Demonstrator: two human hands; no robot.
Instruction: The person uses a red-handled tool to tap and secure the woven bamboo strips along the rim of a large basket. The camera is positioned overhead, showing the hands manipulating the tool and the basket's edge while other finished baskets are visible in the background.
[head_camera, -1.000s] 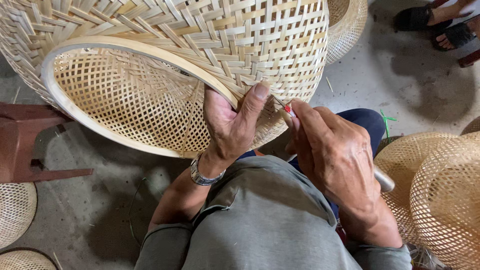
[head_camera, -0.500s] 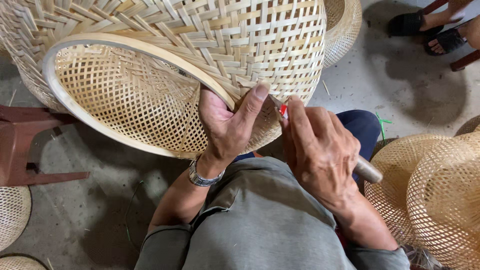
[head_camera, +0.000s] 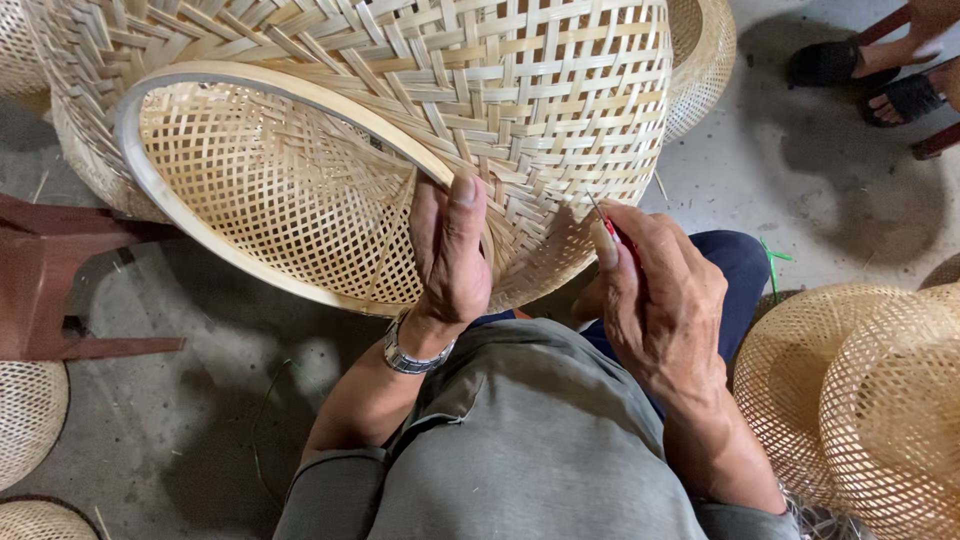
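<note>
A large woven bamboo basket (head_camera: 420, 110) lies tilted in front of me, its round open rim (head_camera: 200, 85) facing left and toward me. My left hand (head_camera: 450, 255) grips the rim's near edge, thumb on the outer weave and fingers inside; a metal watch sits on that wrist. My right hand (head_camera: 655, 300) is closed around a thin pointed tool with a red part (head_camera: 608, 228), its tip just right of the basket's lower side. Whether the tip touches the weave I cannot tell.
More woven baskets lie around: two stacked at the right (head_camera: 860, 400), one behind the big one (head_camera: 705, 50), others at the left edge (head_camera: 25, 420). A dark red stool (head_camera: 60, 280) stands at left. Another person's sandalled feet (head_camera: 870, 70) rest on the concrete floor at top right.
My right hand has drawn back slightly to the right and down, pulling the tool's tip away from the weave. The left hand keeps its grip on the rim.
</note>
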